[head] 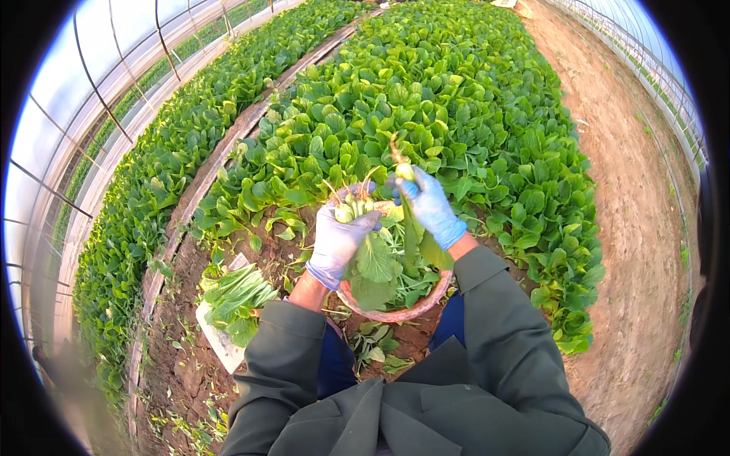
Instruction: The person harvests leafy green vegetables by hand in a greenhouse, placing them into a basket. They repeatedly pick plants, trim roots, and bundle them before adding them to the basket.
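My left hand (340, 236), in a pale glove, grips a small bunch of leafy greens (355, 208). Its thin roots point up and its broad leaves (373, 268) hang below the fist. To the right, my blue-gloved right hand (429, 204) holds a single green plant (405, 171) near its base, root upward and leaves hanging down. Both hands are above a round pinkish basket (399, 314) with loose leaves (419, 288) in it. The hanging leaves cover part of the basket.
Left of the basket, a pile of greens (242, 299) lies on a white board (219, 342). A dense bed of leafy plants (410, 97) grows ahead. A dirt path (621, 188) runs along the right, and a narrow board edging (228, 148) along the left. Fallen leaves (373, 345) lie between my legs.
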Available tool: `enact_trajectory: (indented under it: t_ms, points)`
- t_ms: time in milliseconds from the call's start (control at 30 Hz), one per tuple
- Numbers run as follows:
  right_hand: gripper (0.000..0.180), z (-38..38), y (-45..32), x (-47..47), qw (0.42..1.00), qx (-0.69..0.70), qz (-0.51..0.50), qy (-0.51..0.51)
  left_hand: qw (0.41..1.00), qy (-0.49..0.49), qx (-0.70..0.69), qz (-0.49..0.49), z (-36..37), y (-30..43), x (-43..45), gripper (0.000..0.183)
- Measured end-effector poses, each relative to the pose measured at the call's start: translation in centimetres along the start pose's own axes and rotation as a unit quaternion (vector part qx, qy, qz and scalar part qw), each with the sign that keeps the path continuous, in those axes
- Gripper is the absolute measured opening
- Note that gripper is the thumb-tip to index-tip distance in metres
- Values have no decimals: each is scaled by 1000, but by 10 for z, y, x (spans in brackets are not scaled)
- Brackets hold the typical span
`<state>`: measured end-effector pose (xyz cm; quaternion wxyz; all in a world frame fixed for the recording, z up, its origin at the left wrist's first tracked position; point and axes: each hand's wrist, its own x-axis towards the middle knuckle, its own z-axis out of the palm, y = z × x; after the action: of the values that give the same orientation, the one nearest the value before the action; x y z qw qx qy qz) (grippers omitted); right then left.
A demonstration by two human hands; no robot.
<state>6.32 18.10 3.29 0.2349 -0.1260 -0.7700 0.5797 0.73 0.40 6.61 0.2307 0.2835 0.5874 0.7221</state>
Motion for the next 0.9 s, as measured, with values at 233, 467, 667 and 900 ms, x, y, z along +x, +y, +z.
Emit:
enact_trajectory:
  t_ms: [233,467,667,900]
  points:
    - [37,43,-3,-21,946,314,66,-50,995,60,-69,50,11,-19,15,35]
    - [25,35,0,-19,961,260,84,39,995,50,-56,61,21,-33,19,44]
    - [30,41,3,-22,965,243,96,27,991,62,-85,83,28,-38,19,54]
    - [33,40,2,-31,977,207,46,34,994,-16,-108,-15,20,-32,16,48]
